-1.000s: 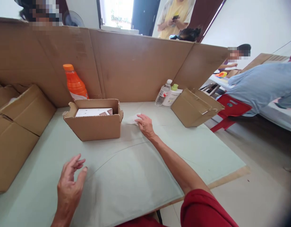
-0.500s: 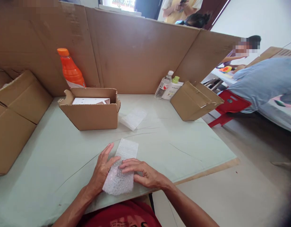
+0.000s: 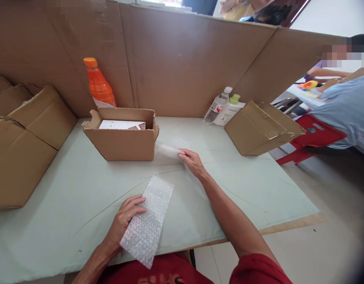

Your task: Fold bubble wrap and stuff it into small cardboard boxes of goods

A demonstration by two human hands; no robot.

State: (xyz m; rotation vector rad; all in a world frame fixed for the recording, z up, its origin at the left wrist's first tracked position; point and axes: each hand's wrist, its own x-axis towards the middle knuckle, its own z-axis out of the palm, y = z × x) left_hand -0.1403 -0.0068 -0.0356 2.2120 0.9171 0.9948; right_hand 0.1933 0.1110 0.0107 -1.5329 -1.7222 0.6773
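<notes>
My left hand [image 3: 128,215] rests its fingers over the left edge of a sheet of bubble wrap [image 3: 151,221], gripping it there; the thumb is hidden. This sheet lies slantwise near the table's front, its lower corner overhanging the edge. Farther forward, my right hand [image 3: 194,161] pinches the near right corner of a second, thinner piece of clear bubble wrap [image 3: 170,151], which is partly lifted and blurred. That piece is just right of an open cardboard box [image 3: 125,146] with a white box [image 3: 118,124] inside.
An orange bottle [image 3: 101,86] stands behind the box against a cardboard screen [image 3: 182,59]. At the back right are a clear water bottle [image 3: 217,107], a white bottle with a green cap [image 3: 229,112] and another cardboard box [image 3: 255,130]. Large cartons [image 3: 25,157] stand left. People sit beyond.
My right hand has left the near bubble wrap and reached forward to grip the far piece, lifting its corner. The near sheet has flattened out and turned under my left hand.
</notes>
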